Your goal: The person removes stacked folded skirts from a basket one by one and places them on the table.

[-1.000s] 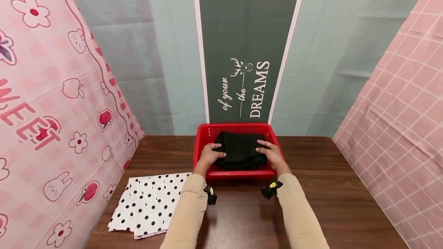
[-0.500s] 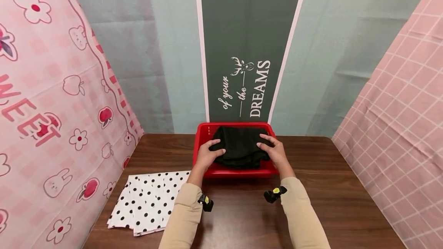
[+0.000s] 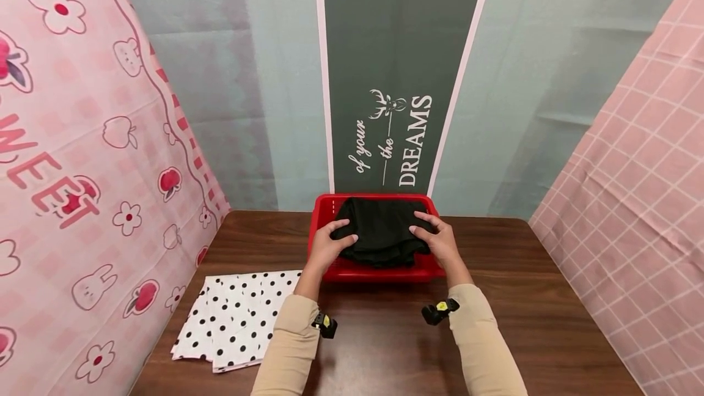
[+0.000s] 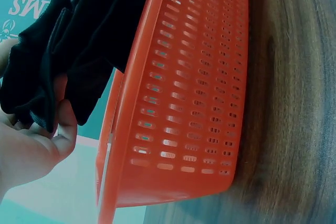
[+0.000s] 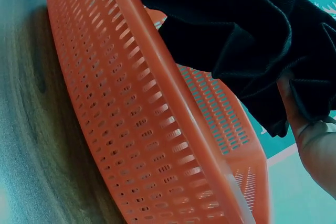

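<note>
A folded black cloth (image 3: 382, 228) is held level with or just above the rim of a red perforated plastic basket (image 3: 385, 275). My left hand (image 3: 326, 248) grips its left edge; in the left wrist view, the fingers of this hand (image 4: 37, 148) curl round the hanging folds. On the opposite side, my right hand (image 3: 442, 243) pinches the cloth's right edge. In the right wrist view, its thumb (image 5: 292, 106) presses into the loose layers of the black cloth (image 5: 231, 30). Fingertips under the cloth are partly hidden.
A white cloth with black dots (image 3: 236, 322) lies folded at the left of the brown wooden table (image 3: 528, 304), partly behind my left sleeve. The basket stands at the table's back edge, before a green and grey hanging cloth (image 3: 407, 35). Pink curtains (image 3: 643, 157) flank both sides.
Both hands have lifted the black cloth from lower inside the basket up toward its rim. The basket and the dotted cloth stay in place.
</note>
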The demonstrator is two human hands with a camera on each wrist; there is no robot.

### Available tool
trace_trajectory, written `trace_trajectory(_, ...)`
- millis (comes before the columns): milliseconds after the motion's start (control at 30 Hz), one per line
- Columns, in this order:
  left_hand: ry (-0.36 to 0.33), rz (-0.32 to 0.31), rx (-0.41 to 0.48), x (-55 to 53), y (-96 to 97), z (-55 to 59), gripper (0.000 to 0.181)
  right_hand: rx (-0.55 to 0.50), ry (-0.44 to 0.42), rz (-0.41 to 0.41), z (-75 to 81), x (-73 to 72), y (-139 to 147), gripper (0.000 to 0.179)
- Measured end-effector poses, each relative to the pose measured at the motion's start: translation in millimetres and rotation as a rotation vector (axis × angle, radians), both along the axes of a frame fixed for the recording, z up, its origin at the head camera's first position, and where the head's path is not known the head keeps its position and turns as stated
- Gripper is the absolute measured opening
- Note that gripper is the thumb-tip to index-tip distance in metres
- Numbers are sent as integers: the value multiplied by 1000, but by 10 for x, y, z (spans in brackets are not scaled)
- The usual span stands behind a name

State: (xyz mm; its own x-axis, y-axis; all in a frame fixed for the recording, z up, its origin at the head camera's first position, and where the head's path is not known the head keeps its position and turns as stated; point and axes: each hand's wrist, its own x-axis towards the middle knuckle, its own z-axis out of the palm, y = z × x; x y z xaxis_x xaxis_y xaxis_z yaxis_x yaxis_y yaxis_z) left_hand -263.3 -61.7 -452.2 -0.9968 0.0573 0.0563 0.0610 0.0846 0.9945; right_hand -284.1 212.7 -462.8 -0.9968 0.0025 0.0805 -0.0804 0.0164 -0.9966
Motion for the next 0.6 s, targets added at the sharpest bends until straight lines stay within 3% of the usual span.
trace_trajectory(133,25,26,-25,39,27,-65,45,19,6,-6,16,73,16,48)
trace_trajectory(367,84,55,-23,272,49,-20,42,-6,9,-15,58,314,23,49)
trace_trajectory(600,116,43,-27,604,43,284,42,-33,36,-18,51,501,10,49)
